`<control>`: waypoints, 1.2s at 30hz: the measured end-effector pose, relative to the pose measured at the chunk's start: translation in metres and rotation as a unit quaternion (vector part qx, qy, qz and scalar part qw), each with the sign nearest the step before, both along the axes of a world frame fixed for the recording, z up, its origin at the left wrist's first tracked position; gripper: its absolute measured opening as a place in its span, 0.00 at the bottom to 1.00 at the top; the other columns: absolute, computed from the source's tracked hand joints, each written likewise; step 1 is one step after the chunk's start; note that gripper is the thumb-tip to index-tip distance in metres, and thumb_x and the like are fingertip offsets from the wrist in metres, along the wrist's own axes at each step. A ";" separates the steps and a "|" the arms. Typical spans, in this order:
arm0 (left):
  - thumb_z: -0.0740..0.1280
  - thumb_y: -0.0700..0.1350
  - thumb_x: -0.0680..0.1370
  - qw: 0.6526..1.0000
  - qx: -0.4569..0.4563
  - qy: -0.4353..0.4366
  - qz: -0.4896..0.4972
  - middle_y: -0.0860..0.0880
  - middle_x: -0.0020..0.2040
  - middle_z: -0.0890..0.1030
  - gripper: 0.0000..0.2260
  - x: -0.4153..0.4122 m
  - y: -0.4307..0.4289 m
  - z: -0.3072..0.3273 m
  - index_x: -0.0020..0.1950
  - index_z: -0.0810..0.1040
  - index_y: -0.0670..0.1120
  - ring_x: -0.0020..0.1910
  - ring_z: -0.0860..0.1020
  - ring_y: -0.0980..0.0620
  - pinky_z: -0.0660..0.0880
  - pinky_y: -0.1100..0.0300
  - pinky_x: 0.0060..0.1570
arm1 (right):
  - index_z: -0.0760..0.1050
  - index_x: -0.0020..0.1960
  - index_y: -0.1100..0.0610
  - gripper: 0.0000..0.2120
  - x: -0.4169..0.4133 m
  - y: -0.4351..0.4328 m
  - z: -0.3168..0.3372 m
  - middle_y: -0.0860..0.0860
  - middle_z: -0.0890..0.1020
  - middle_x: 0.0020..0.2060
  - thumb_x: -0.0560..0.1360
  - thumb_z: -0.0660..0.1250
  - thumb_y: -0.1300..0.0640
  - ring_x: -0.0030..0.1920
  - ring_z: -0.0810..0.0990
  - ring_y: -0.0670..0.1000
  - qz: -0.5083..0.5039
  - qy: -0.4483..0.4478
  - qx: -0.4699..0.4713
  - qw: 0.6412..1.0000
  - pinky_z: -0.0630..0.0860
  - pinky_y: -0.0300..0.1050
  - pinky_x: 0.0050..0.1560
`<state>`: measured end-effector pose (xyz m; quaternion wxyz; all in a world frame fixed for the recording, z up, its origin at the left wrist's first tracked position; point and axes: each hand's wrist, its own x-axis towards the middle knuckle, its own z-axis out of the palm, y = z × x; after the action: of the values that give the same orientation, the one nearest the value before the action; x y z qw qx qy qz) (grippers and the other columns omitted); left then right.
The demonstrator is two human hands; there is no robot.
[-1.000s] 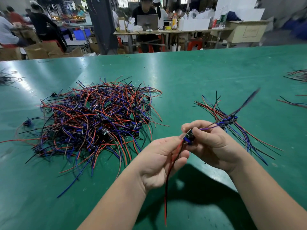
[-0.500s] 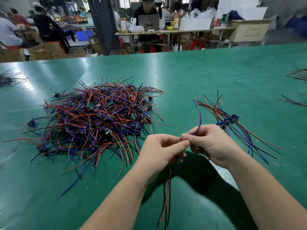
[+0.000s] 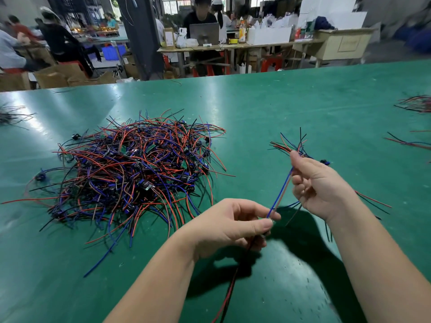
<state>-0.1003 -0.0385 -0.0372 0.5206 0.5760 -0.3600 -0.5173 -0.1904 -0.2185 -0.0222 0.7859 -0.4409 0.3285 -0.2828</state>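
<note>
Wires fill the work: a thin blue and reddish wire pair [image 3: 279, 194] is stretched slantwise in the air, to the right of and nearer than the large tangled heap of red, blue and black wires [image 3: 130, 171] lying on the green desk [image 3: 291, 101]. The left hand [image 3: 228, 226] pinches the pair's lower end between thumb and forefinger, with its other fingers curled under. The right hand [image 3: 319, 187] pinches the upper end, its fingers [image 3: 300, 183] curled against the thumb. Red and black leads [image 3: 229, 292] hang from the left hand past the bottom of the view; what joins them inside the fingers is hidden. A small fanned bundle of the same wires [image 3: 286, 145] lies well to the right of the heap, partly behind the right hand. One broad band of green surface shows between heap and bundle, and another between the heap and the desk's straight far edge. Loose wire bunches lie far right of the heap [image 3: 415, 104] and far left of it [image 3: 11, 115], both at the borders of the view. Beyond the far edge stand a brown paper pack [image 3: 169, 37] and a grey laptop lid [image 3: 204, 33]; the pack's pale label is too blurred to read.
</note>
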 end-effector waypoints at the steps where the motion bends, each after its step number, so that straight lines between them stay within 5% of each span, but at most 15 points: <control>1: 0.68 0.43 0.77 1.000 0.003 -0.010 -0.008 0.55 0.38 0.80 0.06 0.000 0.001 -0.001 0.51 0.83 0.51 0.35 0.80 0.57 0.75 0.66 0.39 | 0.71 0.36 0.53 0.11 0.000 -0.003 0.000 0.45 0.73 0.23 0.66 0.73 0.53 0.20 0.71 0.40 -0.013 -0.006 0.024 1.000 0.63 0.29 0.18; 6: 0.69 0.40 0.77 0.999 -0.013 -0.025 -0.018 0.53 0.37 0.81 0.05 -0.002 0.000 0.000 0.49 0.82 0.48 0.34 0.77 0.57 0.73 0.69 0.38 | 0.71 0.38 0.54 0.09 0.001 -0.011 -0.005 0.46 0.76 0.24 0.74 0.69 0.56 0.23 0.77 0.40 -0.048 -0.048 0.094 0.993 0.67 0.28 0.20; 10: 0.72 0.40 0.73 0.998 -0.030 -0.050 -0.028 0.52 0.37 0.83 0.05 0.001 0.002 0.000 0.45 0.83 0.49 0.35 0.77 0.58 0.70 0.71 0.33 | 0.66 0.40 0.58 0.10 -0.004 -0.025 -0.001 0.55 0.78 0.41 0.79 0.63 0.59 0.34 0.84 0.46 -0.123 -0.195 0.143 0.963 0.75 0.29 0.29; 12: 0.72 0.42 0.70 0.998 -0.060 -0.015 0.024 0.50 0.38 0.84 0.05 -0.001 -0.002 0.001 0.42 0.84 0.53 0.36 0.77 0.54 0.70 0.68 0.34 | 0.67 0.39 0.59 0.11 -0.007 -0.026 0.003 0.56 0.79 0.37 0.79 0.62 0.58 0.35 0.84 0.49 -0.112 -0.212 0.146 0.960 0.75 0.31 0.31; 16: 0.74 0.39 0.66 0.955 -0.159 0.208 0.139 0.47 0.35 0.83 0.06 0.001 -0.009 0.005 0.35 0.81 0.50 0.29 0.79 0.54 0.75 0.66 0.33 | 0.72 0.38 0.59 0.09 0.003 -0.002 -0.005 0.54 0.79 0.28 0.77 0.63 0.59 0.28 0.81 0.47 0.053 -0.074 0.092 0.992 0.74 0.33 0.27; 18: 0.75 0.39 0.64 0.926 -0.202 0.262 0.184 0.47 0.34 0.83 0.09 0.003 -0.009 0.006 0.38 0.76 0.47 0.29 0.81 0.54 0.77 0.67 0.31 | 0.75 0.44 0.60 0.04 0.009 0.015 -0.008 0.55 0.81 0.30 0.69 0.66 0.64 0.27 0.80 0.47 0.157 -0.029 0.044 0.986 0.75 0.34 0.27; 20: 0.73 0.41 0.63 0.905 -0.232 0.274 0.228 0.47 0.35 0.83 0.11 0.004 -0.010 0.005 0.39 0.73 0.45 0.30 0.81 0.55 0.78 0.67 0.32 | 0.80 0.47 0.59 0.12 0.010 0.028 -0.013 0.55 0.83 0.35 0.65 0.68 0.67 0.30 0.80 0.48 0.254 -0.031 0.010 0.967 0.77 0.35 0.31; 23: 0.74 0.43 0.60 0.898 -0.240 0.225 0.293 0.48 0.35 0.81 0.13 0.004 -0.015 0.000 0.39 0.73 0.45 0.31 0.81 0.56 0.77 0.67 0.32 | 0.84 0.43 0.56 0.10 0.014 0.042 -0.017 0.52 0.83 0.36 0.64 0.69 0.64 0.31 0.79 0.45 0.292 -0.082 0.005 0.953 0.77 0.34 0.34; 29: 0.79 0.41 0.61 0.923 -0.227 -0.047 0.307 0.50 0.34 0.78 0.16 0.002 -0.017 -0.009 0.39 0.74 0.45 0.33 0.77 0.54 0.75 0.64 0.37 | 0.84 0.33 0.58 0.05 0.019 0.039 -0.014 0.51 0.81 0.29 0.62 0.69 0.61 0.27 0.78 0.44 0.172 -0.100 0.020 0.980 0.76 0.33 0.31; 33: 0.76 0.33 0.65 0.966 -0.202 -0.029 0.156 0.48 0.40 0.85 0.11 -0.002 -0.012 -0.007 0.42 0.81 0.45 0.40 0.82 0.56 0.77 0.66 0.43 | 0.81 0.38 0.60 0.06 0.016 0.031 -0.007 0.51 0.79 0.25 0.62 0.69 0.62 0.22 0.75 0.43 0.108 -0.094 0.034 0.989 0.72 0.32 0.22; 36: 0.70 0.31 0.72 0.970 -0.151 -0.005 0.193 0.45 0.40 0.85 0.08 -0.004 -0.013 -0.007 0.43 0.82 0.44 0.38 0.83 0.53 0.78 0.64 0.40 | 0.78 0.41 0.61 0.09 0.012 0.026 -0.005 0.50 0.79 0.26 0.61 0.70 0.63 0.21 0.74 0.42 0.119 -0.093 0.033 0.988 0.71 0.32 0.22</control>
<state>-0.1039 -0.0518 -0.0442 0.6896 0.5519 -0.3188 -0.3439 -0.1786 -0.1922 -0.0268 0.8554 -0.4223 0.2084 -0.2159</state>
